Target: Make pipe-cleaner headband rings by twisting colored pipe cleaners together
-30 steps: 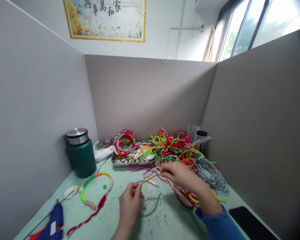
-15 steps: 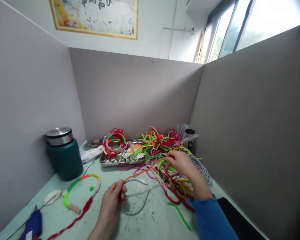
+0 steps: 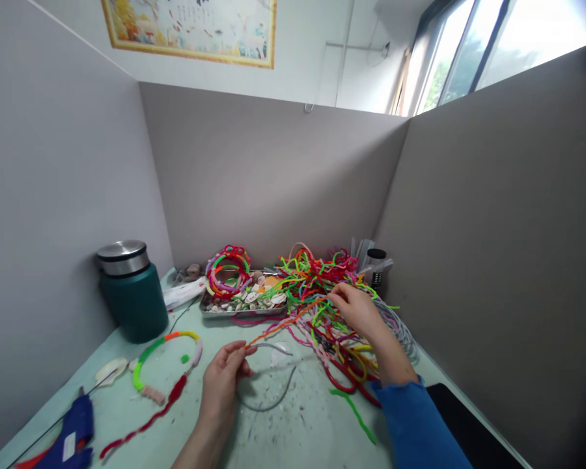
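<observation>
An orange fuzzy cord [image 3: 293, 319] is stretched slantwise between my hands. My left hand [image 3: 223, 381], low in the middle, pinches its near end together with a thin grey ring [image 3: 273, 405] that has a gap on its right side. Up and to the right, my right hand [image 3: 355, 307] grips the far end between thumb and fingers, in front of a tangled heap of coloured cords [image 3: 317, 277]. To the left lies a ring partly wrapped in coloured cord [image 3: 141, 361], with a red tail [image 3: 146, 423] trailing off it.
A metal tray [image 3: 224, 314] of small flat pieces stands at the back, with several wrapped rings [image 3: 212, 277] on it. On the left are a green flask [image 3: 135, 299] and a blue glue gun [image 3: 75, 430]. A green cord [image 3: 355, 414] lies front right. Grey partitions [image 3: 273, 169] enclose the table.
The whole view has shifted slightly as my head moved. Both hands keep hold of the orange cord, which stays stretched between them; little else differs.
</observation>
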A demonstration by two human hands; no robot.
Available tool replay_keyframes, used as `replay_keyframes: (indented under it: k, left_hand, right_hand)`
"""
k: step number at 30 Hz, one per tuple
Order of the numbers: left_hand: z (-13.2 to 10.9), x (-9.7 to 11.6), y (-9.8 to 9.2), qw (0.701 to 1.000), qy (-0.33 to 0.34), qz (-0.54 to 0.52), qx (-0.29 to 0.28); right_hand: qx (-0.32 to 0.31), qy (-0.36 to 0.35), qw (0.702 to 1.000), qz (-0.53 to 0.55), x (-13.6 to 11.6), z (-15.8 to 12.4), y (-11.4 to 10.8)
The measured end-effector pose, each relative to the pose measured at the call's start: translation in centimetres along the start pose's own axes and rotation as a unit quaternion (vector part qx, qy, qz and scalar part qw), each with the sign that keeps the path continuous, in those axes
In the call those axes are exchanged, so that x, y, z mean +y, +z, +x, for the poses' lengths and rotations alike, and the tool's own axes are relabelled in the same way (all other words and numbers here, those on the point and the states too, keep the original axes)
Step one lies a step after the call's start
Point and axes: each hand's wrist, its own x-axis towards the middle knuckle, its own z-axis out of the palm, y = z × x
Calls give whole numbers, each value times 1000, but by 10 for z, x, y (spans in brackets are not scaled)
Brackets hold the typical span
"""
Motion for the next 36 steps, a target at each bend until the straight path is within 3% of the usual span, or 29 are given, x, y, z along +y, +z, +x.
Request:
replay_keyframes:
  k: [3, 5, 9, 14, 16, 18, 21, 23, 26, 30, 36]
  left_hand:
    - [3, 3, -7, 995, 61, 47, 61]
    - [5, 6, -11, 986, 106, 85, 96]
    - [7, 11, -12, 981, 130, 104, 101]
    - [8, 11, -4, 992, 61, 31, 102]
    - [7, 9, -1, 994, 39, 58, 79]
    - [2, 5, 2, 994, 33, 106, 17]
    - [-7, 4, 7, 982, 57, 165, -66]
    - [-11, 5, 10, 980, 75, 163, -89]
    - [-13, 8, 12, 986, 66, 120, -90]
    - [-11, 8, 10, 992, -13, 64, -108]
    - [-10, 5, 9, 983, -86, -9, -164]
  right_hand:
    - [-14, 52, 989, 141, -5, -2, -2]
    - [-57, 91, 961, 257, -11, -4, -3]
    - [-121, 153, 877, 438, -19, -5, -2]
    - [-130, 142, 745, 639, -32, -5, 12]
    - [-137, 141, 707, 680, -42, -8, 24]
    - [-150, 158, 670, 710, -52, -13, 39]
    - [-175, 198, 640, 722, -65, -24, 65]
    - [-193, 225, 655, 695, -70, -31, 81]
    - [-221, 222, 733, 604, -76, -41, 100]
    - [-216, 163, 828, 491, -81, -49, 116]
    - [-157, 89, 905, 386, -80, -51, 127]
